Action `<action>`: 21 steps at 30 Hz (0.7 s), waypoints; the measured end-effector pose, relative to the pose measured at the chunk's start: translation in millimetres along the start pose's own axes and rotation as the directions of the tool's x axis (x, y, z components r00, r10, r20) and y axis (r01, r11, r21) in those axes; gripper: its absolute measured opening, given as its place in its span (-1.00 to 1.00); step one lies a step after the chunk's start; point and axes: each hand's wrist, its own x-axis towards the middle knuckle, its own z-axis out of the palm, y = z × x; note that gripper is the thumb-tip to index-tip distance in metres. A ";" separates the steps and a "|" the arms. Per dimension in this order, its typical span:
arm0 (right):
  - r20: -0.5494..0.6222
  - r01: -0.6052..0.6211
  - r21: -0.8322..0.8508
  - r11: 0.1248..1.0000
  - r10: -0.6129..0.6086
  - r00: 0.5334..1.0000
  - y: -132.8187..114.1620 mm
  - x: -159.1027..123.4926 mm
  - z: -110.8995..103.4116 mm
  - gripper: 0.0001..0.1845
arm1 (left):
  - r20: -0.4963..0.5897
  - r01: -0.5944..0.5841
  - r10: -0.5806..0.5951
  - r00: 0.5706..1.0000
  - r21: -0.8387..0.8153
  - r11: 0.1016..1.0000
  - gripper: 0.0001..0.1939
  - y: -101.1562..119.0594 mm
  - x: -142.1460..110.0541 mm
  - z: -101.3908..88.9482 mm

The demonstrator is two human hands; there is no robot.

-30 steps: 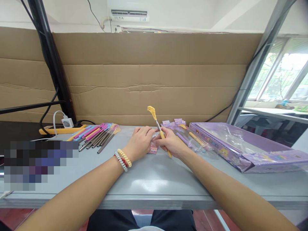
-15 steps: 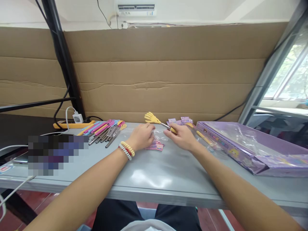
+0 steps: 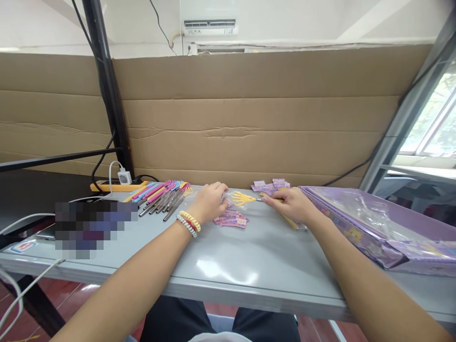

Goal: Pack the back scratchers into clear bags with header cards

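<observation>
My right hand (image 3: 290, 205) grips a yellow hand-shaped back scratcher (image 3: 242, 198) by its shaft. The scratcher's head points left, at a clear plastic bag (image 3: 233, 194); whether it is inside the bag I cannot tell. My left hand (image 3: 210, 202) pinches that bag, fingers bent together. Below the scratcher lie several pink printed cards (image 3: 231, 219) on the table. Several more back scratchers in pink, blue and yellow, with metal shafts (image 3: 167, 202), lie in a pile left of my left hand.
A purple box (image 3: 356, 237) with clear film stands at the right. Purple cards (image 3: 272, 185) lie at the back. A yellow power strip (image 3: 117, 186) with a white plug is at the left. Cardboard (image 3: 249, 114) closes off the back of the grey table (image 3: 228, 266).
The back scratcher has come down from a raised tilt to nearly level, its head now by the bag at my left hand. My right hand has shifted right.
</observation>
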 end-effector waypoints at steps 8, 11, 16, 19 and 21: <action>0.053 -0.041 0.018 0.999 0.040 0.998 -15.4 1.3 12.2 -0.43 | 0.082 -0.027 0.022 0.996 0.067 0.997 -0.74 5.3 -0.3 2.9; 0.093 -0.086 0.001 0.996 0.085 0.992 -14.0 2.2 10.1 -0.40 | 0.061 0.005 -0.011 0.998 0.103 0.995 -0.78 7.0 -0.5 4.1; 0.135 -0.102 -0.021 0.995 0.104 0.985 -6.8 3.8 7.6 -0.36 | 0.016 0.069 -0.072 0.997 0.150 0.986 -0.82 9.3 -0.5 5.1; 0.141 -0.084 -0.030 0.996 0.087 0.986 -10.9 3.6 9.5 -0.37 | 0.040 0.059 -0.065 0.997 0.147 0.987 -0.81 10.4 -0.3 4.7; 0.151 -0.097 -0.030 0.995 0.101 0.983 -17.2 2.8 11.2 -0.38 | 0.053 0.039 -0.046 0.998 0.137 0.990 -0.79 10.6 -0.4 4.5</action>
